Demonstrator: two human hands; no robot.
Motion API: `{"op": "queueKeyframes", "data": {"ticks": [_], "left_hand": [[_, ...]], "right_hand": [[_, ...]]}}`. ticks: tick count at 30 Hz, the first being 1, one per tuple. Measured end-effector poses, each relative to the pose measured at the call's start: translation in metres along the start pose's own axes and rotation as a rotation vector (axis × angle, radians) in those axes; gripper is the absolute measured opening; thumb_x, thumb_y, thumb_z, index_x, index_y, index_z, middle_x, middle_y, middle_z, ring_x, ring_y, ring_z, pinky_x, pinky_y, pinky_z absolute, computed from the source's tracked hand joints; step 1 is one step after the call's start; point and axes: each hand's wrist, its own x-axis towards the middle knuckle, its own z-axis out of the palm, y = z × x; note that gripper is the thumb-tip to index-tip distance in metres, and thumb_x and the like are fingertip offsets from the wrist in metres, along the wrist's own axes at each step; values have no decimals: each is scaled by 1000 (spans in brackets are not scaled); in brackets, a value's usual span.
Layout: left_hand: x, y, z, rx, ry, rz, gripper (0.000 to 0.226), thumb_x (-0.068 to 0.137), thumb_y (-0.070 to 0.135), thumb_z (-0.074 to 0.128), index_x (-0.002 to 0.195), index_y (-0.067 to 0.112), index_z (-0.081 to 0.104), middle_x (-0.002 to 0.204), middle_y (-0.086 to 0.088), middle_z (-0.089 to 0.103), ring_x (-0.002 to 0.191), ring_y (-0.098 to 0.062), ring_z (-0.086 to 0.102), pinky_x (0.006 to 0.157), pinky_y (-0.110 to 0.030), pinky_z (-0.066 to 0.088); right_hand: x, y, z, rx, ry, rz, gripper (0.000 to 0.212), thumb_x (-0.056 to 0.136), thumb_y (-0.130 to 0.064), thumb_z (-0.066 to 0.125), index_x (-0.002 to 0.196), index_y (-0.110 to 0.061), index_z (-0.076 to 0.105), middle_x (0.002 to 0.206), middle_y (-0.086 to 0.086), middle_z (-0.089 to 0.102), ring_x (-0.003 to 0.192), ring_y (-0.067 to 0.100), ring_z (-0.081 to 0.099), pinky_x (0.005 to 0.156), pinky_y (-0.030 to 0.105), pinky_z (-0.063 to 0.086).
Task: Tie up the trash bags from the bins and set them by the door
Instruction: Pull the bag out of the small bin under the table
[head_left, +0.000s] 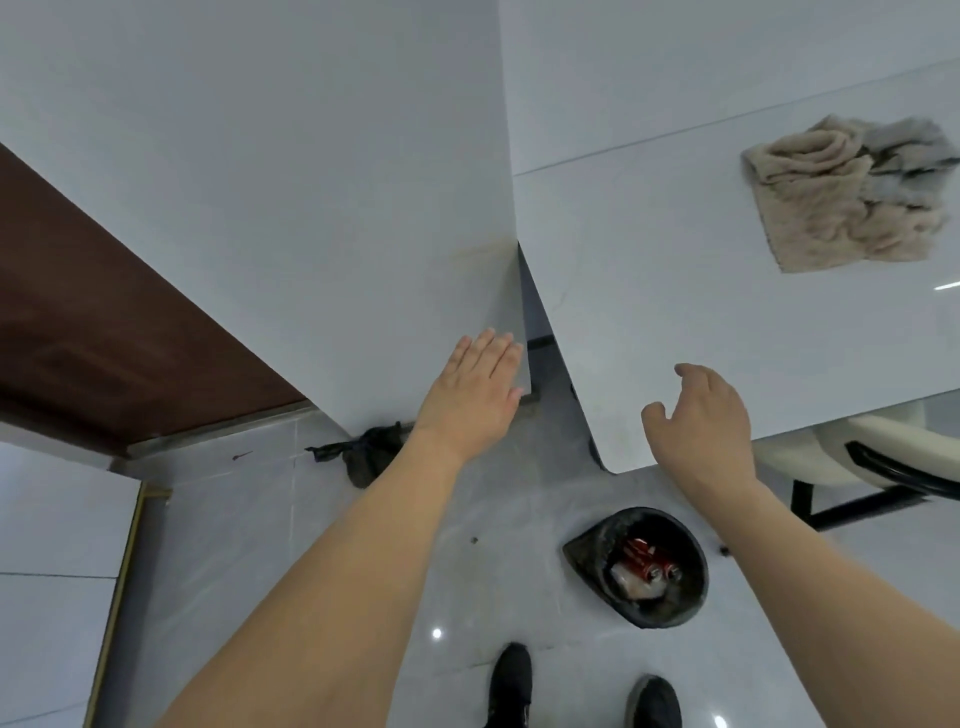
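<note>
2 hands (470, 384) (698, 415) spread, holding nothing — black-lined bin (636, 566) open, red cans inside.

A home dining area: glossy white table (727, 322), cream chair (852, 457), tiled floor (467, 519), wooden door (104, 322).

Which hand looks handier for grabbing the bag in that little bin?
Probably the right hand: it hovers open, nearly above the bin, while the left hand lies flat against the wall panel.

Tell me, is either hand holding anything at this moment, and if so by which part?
Nothing is held. The left hand lies flat and open against the white wall; the right hand hangs loosely curled over the table, empty.
</note>
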Motion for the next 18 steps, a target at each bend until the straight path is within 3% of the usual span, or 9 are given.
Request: {"op": "queueKeyframes", "data": {"ticks": [9, 18], "left_hand": [[-7, 110, 14, -38, 0, -178, 53, 102, 32, 37, 148, 7, 30, 155, -9, 32, 145, -25, 20, 120, -41, 5], [-9, 172, 29, -113, 41, -315, 51, 100, 28, 43, 145, 5, 35, 150, -12, 38, 142, -27, 27, 119, -43, 11]], "right_hand": [[9, 101, -36, 17, -186, -100, 53, 86, -13, 50, 137, -1, 43, 141, 15, 47, 131, 30, 40, 110, 38, 28], [18, 162, -55, 4, -539, -167, 43, 89, -18, 44, 131, -10, 51, 133, 10, 53, 121, 26, 49, 98, 34, 41]]}}
